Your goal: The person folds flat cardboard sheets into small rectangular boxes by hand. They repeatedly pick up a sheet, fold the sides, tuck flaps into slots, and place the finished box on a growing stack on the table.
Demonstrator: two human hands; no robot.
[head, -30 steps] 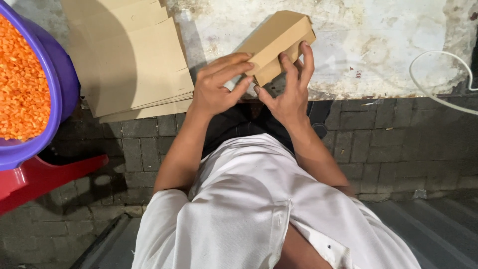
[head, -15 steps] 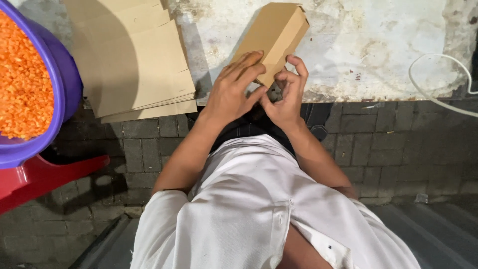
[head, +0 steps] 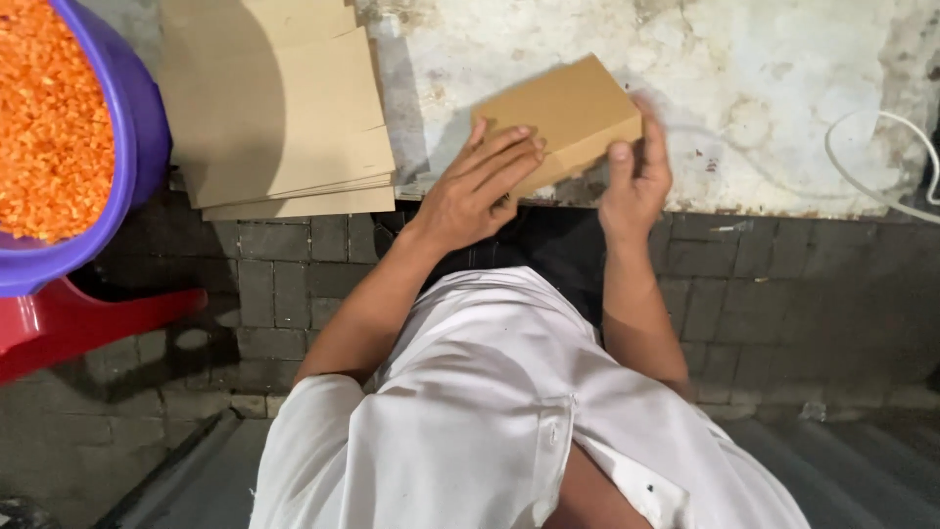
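We have a small brown cardboard box point(head: 560, 116) lying directly ahead of both hands, on the near edge of the pale, stained worktop point(head: 764, 88). Its long axis runs slantwise, from low on the left-hand side up and away toward the right hand, so one corner points off to the right. Both hands are on it, and neither is clearly the nearer.

Our left hand point(head: 480, 186) lies across the box's near left end, fingers spread and nearly flat, pressing on the top face rather than closing round it. Our right hand point(head: 634, 174) is at the far right corner, the thumb on the near side face and the fingers reaching up over the end; it is loosely curled, half open, pinching that corner. We cannot tell how firmly either hand grips.

Well to the left of the left hand lies a stack of flat cardboard sheets point(head: 279, 108), overhanging the worktop edge. Farther left stands a purple tub point(head: 132, 147) full of orange grains point(head: 49, 118), resting on something red point(head: 69, 323). Off to the right of the right hand a white cable point(head: 862, 186) loops over the worktop.
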